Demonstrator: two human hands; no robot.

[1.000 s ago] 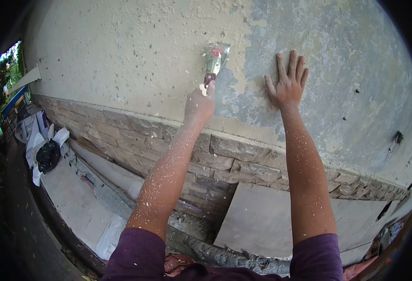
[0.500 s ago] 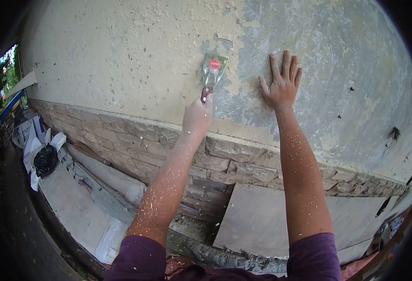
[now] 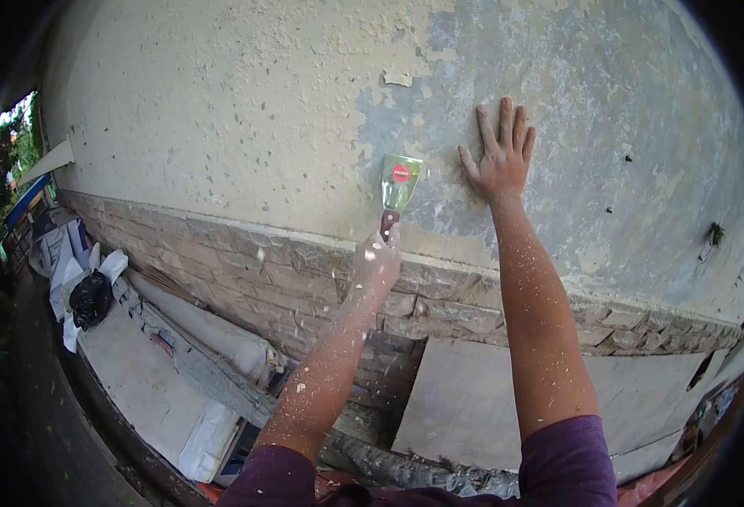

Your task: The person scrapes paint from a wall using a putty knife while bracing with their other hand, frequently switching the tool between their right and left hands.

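My left hand is closed round the dark red handle of a scraper. Its wide metal blade points up the wall and carries a round red sticker. Cream paint covers the wall's left part, cracked and pitted. To the right, grey plaster shows where paint is gone, with ragged patches along the border. Flat against this grey area, fingers spread, rests my right hand. Paint flakes cling to both forearms, and some hang in the air near my left hand. A loose paint flap curls out above the scraper.
A stone ledge runs along the wall's foot. Below it leans a pale board. To the left lie more boards, a black plastic bag and white sheeting. A dark tuft sticks out of the wall at right.
My left hand has drawn the scraper down and slightly right, toward the ledge. More grey shows along the paint border, and flakes are falling. My right hand stays flat on the wall.
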